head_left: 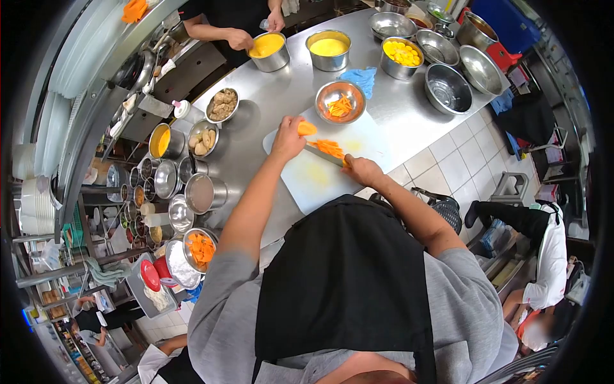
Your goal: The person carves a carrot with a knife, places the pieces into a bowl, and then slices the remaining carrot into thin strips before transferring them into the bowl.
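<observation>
My left hand (290, 137) is closed around a piece of carrot (307, 128) above the upper left of a white cutting board (300, 189). In my right hand (364, 173) is the handle of a knife (322, 153), its blade pointing left across the board. Cut carrot strips (330, 148) lie along the blade; whether they rest on it or on the board, I cannot tell. Just beyond the board's far edge, a steel bowl (319, 97) holds more carrot strips (340, 106). A crumpled blue cloth (361, 80) lies behind that bowl.
Across the steel table (281, 83), a co-worker's hands (242, 40) are at a pot of yellow liquid (270, 61). Pots and bowls stand far right, including a dark bowl (448, 89). Meat bowls (222, 105) and a bowl of carrot pieces (201, 250) are left. Other people are behind me.
</observation>
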`<state>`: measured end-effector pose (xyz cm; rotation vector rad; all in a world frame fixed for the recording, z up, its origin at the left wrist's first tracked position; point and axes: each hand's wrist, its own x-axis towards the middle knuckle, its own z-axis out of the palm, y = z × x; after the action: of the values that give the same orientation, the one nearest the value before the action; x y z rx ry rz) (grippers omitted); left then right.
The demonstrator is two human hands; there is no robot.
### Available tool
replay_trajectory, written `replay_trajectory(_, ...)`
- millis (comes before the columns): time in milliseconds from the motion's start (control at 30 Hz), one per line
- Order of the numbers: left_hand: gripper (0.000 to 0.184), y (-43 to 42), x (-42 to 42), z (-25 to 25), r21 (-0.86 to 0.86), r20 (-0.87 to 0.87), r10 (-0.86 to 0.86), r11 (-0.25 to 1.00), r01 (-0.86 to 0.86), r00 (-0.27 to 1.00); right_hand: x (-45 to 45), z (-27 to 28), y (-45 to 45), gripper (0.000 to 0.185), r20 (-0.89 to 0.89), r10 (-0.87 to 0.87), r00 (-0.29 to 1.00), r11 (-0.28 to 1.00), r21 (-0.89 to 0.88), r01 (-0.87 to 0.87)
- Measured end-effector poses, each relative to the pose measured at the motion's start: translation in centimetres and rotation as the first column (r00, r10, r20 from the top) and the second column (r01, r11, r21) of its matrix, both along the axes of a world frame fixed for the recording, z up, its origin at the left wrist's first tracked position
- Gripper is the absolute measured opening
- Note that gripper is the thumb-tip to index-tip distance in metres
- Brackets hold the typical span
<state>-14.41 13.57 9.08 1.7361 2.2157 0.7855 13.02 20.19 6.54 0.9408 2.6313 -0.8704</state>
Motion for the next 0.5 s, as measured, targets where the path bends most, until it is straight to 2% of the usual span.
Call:
replay_trajectory(100,0.051,-4.9,1.6,1.3,-0.093,0.010,0.038,0.995,-0.037,0.999,0.8,0.5,-0.3,0.039,-0.066,0.006,0.998,0.999,0.041,-0.003)
replay_trajectory(133,0.053,-6.7,2.0,0.3,-0.113,0.037,0.030,0.993,-0.026,0.999,1.2,0.8,-0.6,0.039,-0.066,0.002,0.998,0.999,0.038,0.001)
replay_trajectory(200,0.055,-9.5,3.0,-1.7,-0.136,0.069,0.026,0.991,-0.016,0.997,2.0,1.9,-1.3,0.038,-0.184,-0.069,0.981,0.998,-0.007,0.069)
replay_trajectory(267,0.055,-11.3,4.2,-2.9,-0.287,0.080,0.012,0.958,0.011,0.997,2.6,2.9,-1.9,0.038,-0.205,-0.090,0.975,0.996,-0.004,0.092)
replay_trajectory(333,0.058,-11.8,4.7,-3.8,-0.254,0.103,-0.009,0.967,0.035,0.995,3.0,3.6,-2.2,0.038,-0.225,-0.112,0.968,0.993,0.000,0.115)
replay_trajectory(400,0.063,-11.9,5.3,-4.2,-0.087,0.064,0.028,0.996,-0.023,0.998,3.1,4.1,-2.3,0.038,-0.233,-0.141,0.962,0.988,0.022,0.151)
replay_trajectory(433,0.063,-11.7,6.0,-2.8,-0.086,0.065,0.030,0.996,-0.025,0.997,3.1,3.9,-2.3,0.038,-0.232,-0.139,0.963,0.989,0.024,0.149)
replay_trajectory(500,0.068,-11.2,7.7,0.2,0.078,-0.047,0.054,0.996,-0.050,0.997,3.1,3.4,-2.2,0.038,-0.257,-0.139,0.957,0.985,0.068,0.161)
